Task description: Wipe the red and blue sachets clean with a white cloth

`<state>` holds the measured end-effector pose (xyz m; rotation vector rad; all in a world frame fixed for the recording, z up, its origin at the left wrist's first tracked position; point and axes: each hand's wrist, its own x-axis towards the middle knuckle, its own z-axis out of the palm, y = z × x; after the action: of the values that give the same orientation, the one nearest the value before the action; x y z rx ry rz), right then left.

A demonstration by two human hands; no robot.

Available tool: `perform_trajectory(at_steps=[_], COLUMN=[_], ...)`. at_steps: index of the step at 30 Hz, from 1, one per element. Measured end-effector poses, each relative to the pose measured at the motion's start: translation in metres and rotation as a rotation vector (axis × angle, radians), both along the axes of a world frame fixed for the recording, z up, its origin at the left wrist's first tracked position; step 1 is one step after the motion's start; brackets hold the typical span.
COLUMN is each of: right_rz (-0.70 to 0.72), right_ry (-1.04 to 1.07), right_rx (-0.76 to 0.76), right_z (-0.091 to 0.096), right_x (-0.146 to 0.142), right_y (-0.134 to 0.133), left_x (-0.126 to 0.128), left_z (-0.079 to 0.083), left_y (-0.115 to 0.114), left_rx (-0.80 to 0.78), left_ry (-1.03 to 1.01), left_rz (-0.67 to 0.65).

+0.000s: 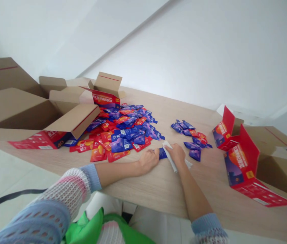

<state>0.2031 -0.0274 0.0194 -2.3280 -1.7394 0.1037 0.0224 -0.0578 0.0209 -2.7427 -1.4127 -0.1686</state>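
Blue sachet (pixel 162 153) against white strip (pixel 170 158)

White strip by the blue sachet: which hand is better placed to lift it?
Probably the right hand: it rests on the white strip. The left hand lies beyond the blue sachet, apart from the strip.

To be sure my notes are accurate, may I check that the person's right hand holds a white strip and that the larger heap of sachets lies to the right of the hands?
Not quite: the head view shows the larger heap of sachets to the left of the hands, not the right. The right hand does hold the white strip.
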Motion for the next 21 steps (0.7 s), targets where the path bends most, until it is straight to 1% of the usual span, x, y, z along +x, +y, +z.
perform_trajectory(at_steps=[2,5,7,10,13,15,17,18,21], right_rz=[-0.061,-0.111,-0.114,-0.119,-0.136,-0.141,-0.146,-0.147,-0.147], right_ry=[0.003,0.011,0.019,0.021,0.018,0.012,-0.002,-0.011,-0.012], right_rx=[-0.009,0.008,0.006,-0.003,-0.010,-0.011,-0.004,0.001,-0.010], right_z=[0.002,0.002,0.001,-0.001,-0.001,-0.001,-0.001,-0.002,-0.003], right_x=[0.011,0.023,0.027,0.029,0.028,0.027,0.027,0.027,0.028], right_y=[-0.001,-0.006,-0.008,-0.009,-0.010,-0.010,-0.011,-0.011,-0.010], left_x=[0.000,-0.004,-0.006,-0.008,-0.011,-0.017,-0.028,-0.035,-0.065], left_z=[-0.005,-0.005,-0.002,0.004,0.014,0.026,0.040,0.048,0.070], left_y=[-0.005,-0.011,-0.012,-0.008,0.003,0.015,0.029,0.037,0.064], left_rx=[0.066,0.130,0.122,0.036,-0.075,-0.136,-0.188,-0.168,-0.030], left_ry=[0.037,0.046,0.039,0.008,-0.077,-0.153,-0.287,-0.363,-0.534], left_rz=[-0.031,-0.081,-0.091,-0.064,0.033,0.141,0.268,0.318,0.458])
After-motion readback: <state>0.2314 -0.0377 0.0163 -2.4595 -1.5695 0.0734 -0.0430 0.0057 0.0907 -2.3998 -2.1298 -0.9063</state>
